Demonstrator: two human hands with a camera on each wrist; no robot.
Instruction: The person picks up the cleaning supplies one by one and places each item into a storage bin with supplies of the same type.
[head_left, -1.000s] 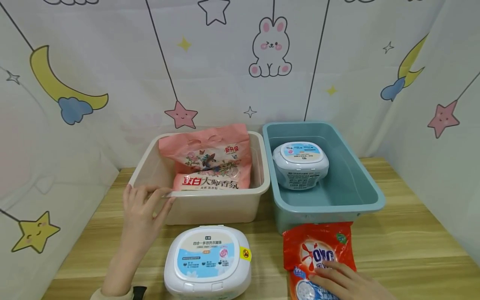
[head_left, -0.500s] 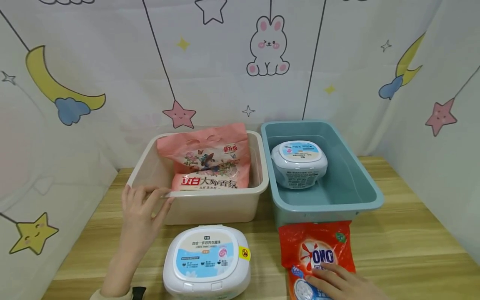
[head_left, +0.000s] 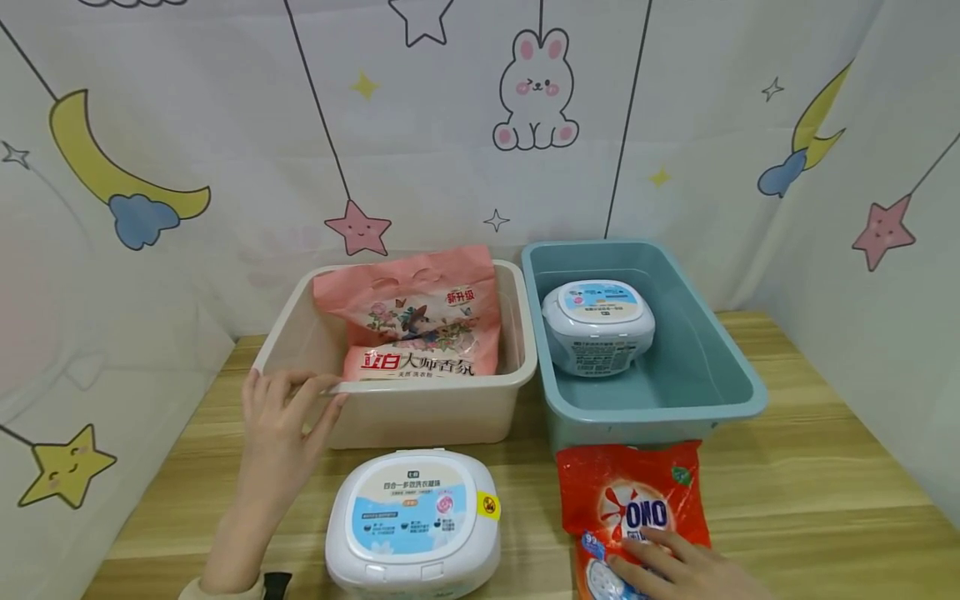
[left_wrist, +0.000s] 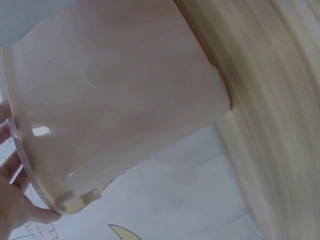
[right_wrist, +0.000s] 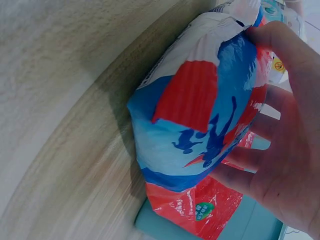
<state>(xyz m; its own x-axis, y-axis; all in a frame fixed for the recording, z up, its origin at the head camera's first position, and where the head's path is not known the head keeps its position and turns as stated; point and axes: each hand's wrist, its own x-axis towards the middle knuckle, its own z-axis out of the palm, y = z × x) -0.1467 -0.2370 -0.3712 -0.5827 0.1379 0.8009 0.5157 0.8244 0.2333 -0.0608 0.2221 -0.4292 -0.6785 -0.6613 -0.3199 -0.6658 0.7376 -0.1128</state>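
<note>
My left hand (head_left: pixel 281 425) grips the front left corner of the beige plastic bin's rim (head_left: pixel 431 385), fingers over it and thumb on the outside. In the left wrist view, fingers and thumb hold that rim beside the bin's smooth wall (left_wrist: pixel 115 95). A pink bag of washing powder (head_left: pixel 420 325) leans inside this bin. My right hand (head_left: pixel 682 567) lies across a red bag of OMO laundry detergent (head_left: pixel 630 492). The right wrist view has the thumb and fingers spread around the bag's blue and white end (right_wrist: pixel 200 125), which rests on the table.
A white lidded tub of laundry beads (head_left: pixel 412 521) stands on the wooden table (head_left: pixel 810 467) between my hands. Another such tub (head_left: pixel 598 329) sits in the blue-green bin (head_left: pixel 720 367), directly behind the red bag. A patterned white cloth (head_left: pixel 450 150) hangs behind the bins.
The red bag has shifted slightly to the left and its front shows a little more. My right hand stays on it. The left hand keeps its place on the bin.
</note>
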